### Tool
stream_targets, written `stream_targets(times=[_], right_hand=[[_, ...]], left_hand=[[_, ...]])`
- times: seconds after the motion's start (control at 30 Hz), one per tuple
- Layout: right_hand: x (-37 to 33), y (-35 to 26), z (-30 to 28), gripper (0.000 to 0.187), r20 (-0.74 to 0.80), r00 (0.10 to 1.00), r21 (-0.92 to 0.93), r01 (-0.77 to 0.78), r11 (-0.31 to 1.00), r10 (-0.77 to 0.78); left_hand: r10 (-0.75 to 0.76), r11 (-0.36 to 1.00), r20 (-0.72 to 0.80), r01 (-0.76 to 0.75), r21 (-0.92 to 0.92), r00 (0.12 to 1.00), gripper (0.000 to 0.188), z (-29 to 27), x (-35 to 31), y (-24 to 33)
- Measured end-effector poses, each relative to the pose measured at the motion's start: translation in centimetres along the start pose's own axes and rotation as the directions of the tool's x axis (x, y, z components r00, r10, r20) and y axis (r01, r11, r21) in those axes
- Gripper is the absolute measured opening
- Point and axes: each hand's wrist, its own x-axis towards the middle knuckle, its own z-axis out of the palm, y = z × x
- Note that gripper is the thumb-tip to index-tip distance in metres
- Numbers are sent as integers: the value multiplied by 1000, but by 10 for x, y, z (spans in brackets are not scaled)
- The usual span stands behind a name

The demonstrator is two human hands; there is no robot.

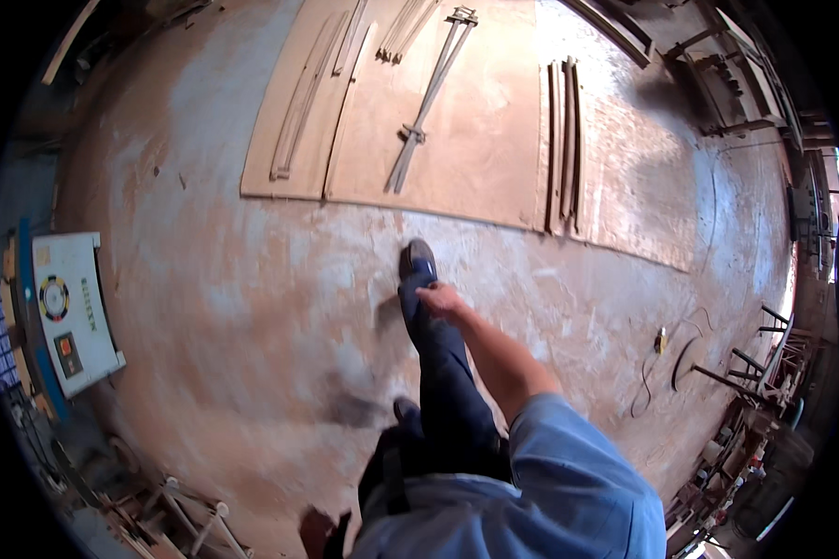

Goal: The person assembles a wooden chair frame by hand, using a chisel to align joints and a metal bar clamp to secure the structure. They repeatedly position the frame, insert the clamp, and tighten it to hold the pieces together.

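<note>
My right hand [441, 300] hangs in front of my dark trousers [443, 363], over the forward leg. Its fingers are curled in, and nothing shows in them. Down at the lower edge my left hand [317, 531] is dark and partly cut off, so its fingers cannot be made out. One dark shoe [418, 253] points toward the wooden boards on the floor, while the other shoe [404, 408] is farther back. Long metal bar clamps [429, 102] lie crossed on the middle board [480, 140], beyond the reach of both hands.
Long thin bars [306, 102] lie on the left board. Wooden strips [563, 144] rest between the boards at right. A white machine [75, 312] stands at left. A round-topped stool [688, 363] and a cable [645, 382] are at right; a wooden frame [196, 517] is at lower left.
</note>
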Motion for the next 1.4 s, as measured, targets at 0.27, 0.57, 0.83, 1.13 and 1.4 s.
stream_targets(times=[0.27,0.57,0.83,1.13,1.4], right_hand=[[251,-107,-47,89,45,999,-322,-6,947,22],[417,-159,-51,88,-27,985,98,-165,982,168],[467,-121,-54,52,-37,964,681,-168,712,262],[290,-205,-156,44,77,994,951,-51,304,-72],[9,-214,-226,38,-5,976,889,-95,447,218]], left_hand=[[-566,798,40,559,-227,824,36,-41,117,220],[-678,701,43,662,-266,734,37,-64,187,314],[-683,716,35,677,-172,730,39,-90,206,338],[-517,856,-10,517,-20,856,41,-138,226,360],[-179,922,123,123,366,976,43,-231,257,375]])
